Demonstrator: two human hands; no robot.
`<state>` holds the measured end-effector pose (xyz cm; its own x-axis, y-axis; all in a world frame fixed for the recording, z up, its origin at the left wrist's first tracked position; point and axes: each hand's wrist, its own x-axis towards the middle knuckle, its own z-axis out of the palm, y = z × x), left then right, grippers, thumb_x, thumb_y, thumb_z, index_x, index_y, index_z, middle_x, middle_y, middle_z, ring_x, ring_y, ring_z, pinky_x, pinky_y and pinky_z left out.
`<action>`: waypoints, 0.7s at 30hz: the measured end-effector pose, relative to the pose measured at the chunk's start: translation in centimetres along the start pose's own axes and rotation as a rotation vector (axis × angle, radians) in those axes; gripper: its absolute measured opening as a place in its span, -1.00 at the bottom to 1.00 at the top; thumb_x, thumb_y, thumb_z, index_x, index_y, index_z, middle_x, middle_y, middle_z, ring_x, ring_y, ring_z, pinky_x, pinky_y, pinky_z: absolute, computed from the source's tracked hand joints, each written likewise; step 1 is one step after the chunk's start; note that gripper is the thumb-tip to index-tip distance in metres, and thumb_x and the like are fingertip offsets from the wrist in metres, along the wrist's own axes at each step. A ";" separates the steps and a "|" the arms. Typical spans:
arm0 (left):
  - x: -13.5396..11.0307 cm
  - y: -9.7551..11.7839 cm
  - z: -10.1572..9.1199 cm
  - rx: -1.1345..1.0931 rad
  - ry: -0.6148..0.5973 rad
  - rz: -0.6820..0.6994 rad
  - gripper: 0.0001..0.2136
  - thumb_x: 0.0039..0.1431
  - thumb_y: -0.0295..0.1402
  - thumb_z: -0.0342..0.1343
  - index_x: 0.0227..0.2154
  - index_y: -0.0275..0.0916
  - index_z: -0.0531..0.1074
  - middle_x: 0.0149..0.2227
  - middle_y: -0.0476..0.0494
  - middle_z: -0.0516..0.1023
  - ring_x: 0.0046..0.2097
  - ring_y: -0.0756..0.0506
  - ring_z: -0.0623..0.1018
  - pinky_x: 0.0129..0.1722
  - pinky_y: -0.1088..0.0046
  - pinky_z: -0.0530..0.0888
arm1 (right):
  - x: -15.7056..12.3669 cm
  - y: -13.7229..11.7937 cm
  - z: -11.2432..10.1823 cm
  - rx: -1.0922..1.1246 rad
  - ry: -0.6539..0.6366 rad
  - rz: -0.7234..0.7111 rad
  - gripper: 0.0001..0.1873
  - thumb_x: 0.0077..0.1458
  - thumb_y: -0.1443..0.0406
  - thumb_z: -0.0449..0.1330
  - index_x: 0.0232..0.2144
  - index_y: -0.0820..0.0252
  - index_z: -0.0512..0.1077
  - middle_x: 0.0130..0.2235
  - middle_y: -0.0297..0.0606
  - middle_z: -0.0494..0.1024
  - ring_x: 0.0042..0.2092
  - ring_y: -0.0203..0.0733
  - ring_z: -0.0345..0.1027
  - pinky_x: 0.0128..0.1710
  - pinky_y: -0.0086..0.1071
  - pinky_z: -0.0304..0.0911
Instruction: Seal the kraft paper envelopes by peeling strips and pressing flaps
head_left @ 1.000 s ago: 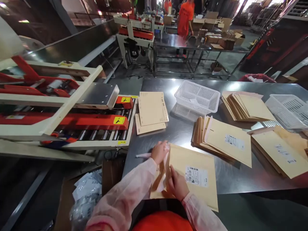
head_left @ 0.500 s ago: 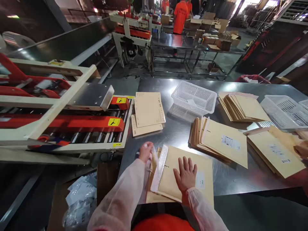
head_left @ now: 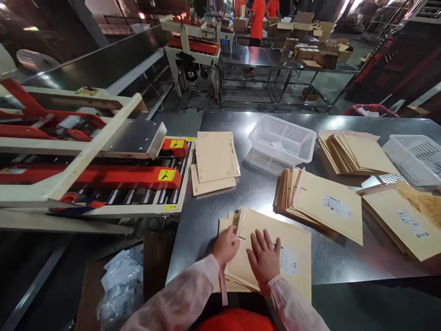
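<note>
Pressing flat on the top padded envelope (head_left: 268,239), my right hand (head_left: 264,260) lies open with fingers spread, gripping nothing, just left of the white printed label (head_left: 288,260) whose text is too small to read. My left hand (head_left: 226,245) sits at the envelope's left edge, fingers curled onto the flap (head_left: 240,217) there; a thin pink strip (head_left: 223,287) hangs below that hand, though I cannot tell whether the fingers pinch it. The envelope rests on a few others at the near edge of the steel table (head_left: 206,220), right in front of me. Beyond it to the right lies a fanned stack of labelled envelopes (head_left: 324,204), with another stack (head_left: 399,220) further right and a third pile (head_left: 354,154) behind. A white mesh basket (head_left: 282,138) stands mid-table, a second basket (head_left: 413,158) at the right. Flat cardboard sheets (head_left: 215,161) lie near the roller machine (head_left: 103,174), which carries yellow warning stickers (head_left: 166,174) on its red rails. People in orange shirts (head_left: 257,18) stand at far tables.
</note>
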<state>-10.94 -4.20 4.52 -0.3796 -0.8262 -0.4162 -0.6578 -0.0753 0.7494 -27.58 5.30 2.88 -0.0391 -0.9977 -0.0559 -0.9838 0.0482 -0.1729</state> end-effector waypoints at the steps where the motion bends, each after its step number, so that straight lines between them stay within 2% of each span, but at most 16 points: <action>1: -0.2 0.7 0.9 0.026 -0.014 0.062 -0.51 0.07 -0.31 0.15 0.10 -0.27 0.38 -0.11 -0.26 0.61 -0.09 -0.18 0.57 -0.05 0.32 0.43 | 0.0 0.1 0.0 -0.001 0.000 -0.009 -0.49 0.33 0.13 -0.06 0.26 0.05 0.28 0.33 -0.19 0.24 0.36 0.23 -0.01 0.25 0.43 -0.40; 3: 0.4 2.0 1.7 0.098 -0.056 0.129 -0.49 0.11 -0.21 0.17 0.13 -0.25 0.38 -0.03 -0.28 0.60 -0.03 -0.21 0.57 -0.03 0.32 0.43 | -0.1 0.3 0.2 -0.007 0.026 -0.019 -0.50 0.33 0.19 -0.07 0.26 0.05 0.28 0.32 -0.22 0.26 0.36 0.18 0.00 0.28 0.37 -0.49; 4: 1.3 2.8 1.9 0.159 -0.069 0.132 -0.55 0.16 -0.16 0.14 0.08 -0.22 0.43 -0.05 -0.27 0.61 -0.03 -0.22 0.58 -0.05 0.31 0.44 | -0.3 0.4 0.3 -0.014 0.050 -0.021 -0.50 0.33 0.23 -0.09 0.26 0.07 0.29 0.31 -0.23 0.27 0.36 0.13 0.01 0.30 0.32 -0.56; 6: 4.3 4.6 2.0 0.327 -0.038 0.105 -0.68 0.31 -0.16 -0.03 -0.08 -0.21 0.51 -0.12 -0.25 0.64 -0.07 -0.22 0.60 -0.12 0.29 0.44 | -0.5 0.6 0.7 -0.035 0.092 -0.038 -0.49 0.32 0.28 -0.11 0.26 0.14 0.30 0.31 -0.23 0.27 0.37 0.07 0.00 0.33 0.20 -0.69; 9: 9.8 7.5 2.4 0.500 0.017 0.082 -0.64 0.41 -0.29 -0.22 -0.12 -0.27 0.49 -0.13 -0.31 0.62 -0.10 -0.22 0.60 -0.17 0.28 0.42 | -0.6 0.5 1.2 -0.064 0.093 -0.071 -0.47 0.28 0.31 -0.09 0.24 0.22 0.32 0.31 -0.20 0.26 0.38 0.09 -0.02 0.32 0.15 -0.79; 11: 11.6 8.1 2.8 0.511 0.018 0.099 -0.62 0.43 -0.30 -0.26 -0.06 -0.30 0.46 -0.10 -0.33 0.61 -0.08 -0.22 0.59 -0.17 0.29 0.41 | -0.5 0.3 1.5 -0.066 0.078 -0.047 -0.47 0.27 0.32 -0.08 0.24 0.21 0.32 0.31 -0.20 0.26 0.37 0.10 -0.01 0.32 0.15 -0.81; 12: 11.4 7.6 3.1 0.514 0.004 0.114 -0.62 0.43 -0.29 -0.26 -0.07 -0.29 0.46 -0.11 -0.31 0.61 -0.07 -0.20 0.58 -0.17 0.32 0.40 | -0.4 0.2 1.7 -0.062 0.078 -0.020 -0.47 0.27 0.33 -0.08 0.24 0.20 0.32 0.30 -0.20 0.28 0.36 0.08 0.01 0.31 0.14 -0.82; 13: 10.4 6.6 3.6 0.520 -0.009 0.139 -0.63 0.44 -0.28 -0.26 -0.10 -0.27 0.47 -0.12 -0.27 0.61 -0.07 -0.19 0.58 -0.17 0.34 0.39 | -0.3 0.1 1.8 -0.057 0.082 0.007 -0.48 0.27 0.33 -0.08 0.24 0.18 0.32 0.29 -0.20 0.30 0.35 0.07 0.04 0.32 0.12 -0.82; 15: 6.3 3.1 4.8 0.537 -0.041 0.222 -0.67 0.42 -0.28 -0.19 -0.22 -0.23 0.49 -0.21 -0.19 0.62 -0.14 -0.14 0.59 -0.23 0.39 0.36 | -0.2 -0.1 2.0 -0.037 0.103 0.045 -0.50 0.27 0.34 -0.07 0.21 0.16 0.35 0.27 -0.21 0.34 0.34 0.04 0.09 0.33 0.10 -0.80; 18: -2.4 -3.4 6.5 0.589 0.065 0.548 -0.69 0.38 -0.35 -0.14 -0.44 -0.21 0.44 -0.47 -0.12 0.54 -0.38 -0.10 0.55 -0.40 0.39 0.29 | -0.1 -0.2 1.8 -0.009 0.152 0.046 -0.53 0.25 0.36 -0.05 0.15 0.16 0.40 0.24 -0.23 0.39 0.31 0.03 0.13 0.34 0.09 -0.76; 20: -6.1 -6.6 6.5 0.521 0.103 0.725 -0.70 0.35 -0.37 -0.11 -0.49 -0.19 0.39 -0.53 -0.07 0.49 -0.44 -0.07 0.51 -0.46 0.39 0.26 | 0.1 0.0 1.5 -0.004 0.190 0.018 -0.53 0.24 0.37 -0.05 0.13 0.16 0.42 0.21 -0.25 0.42 0.29 0.02 0.17 0.35 0.09 -0.72; 21: -6.6 -7.4 5.8 0.476 0.086 0.742 -0.71 0.34 -0.35 -0.10 -0.50 -0.18 0.37 -0.55 -0.04 0.48 -0.47 -0.06 0.50 -0.47 0.39 0.26 | 0.2 0.1 1.3 -0.011 0.212 0.001 -0.53 0.23 0.38 -0.05 0.13 0.17 0.42 0.20 -0.26 0.43 0.28 0.02 0.19 0.36 0.09 -0.69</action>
<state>-7.32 5.04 -1.21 -0.7783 -0.6104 0.1471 -0.4695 0.7214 0.5090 -27.46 5.12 1.54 -0.0747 -0.9855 0.1526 -0.9856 0.0497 -0.1618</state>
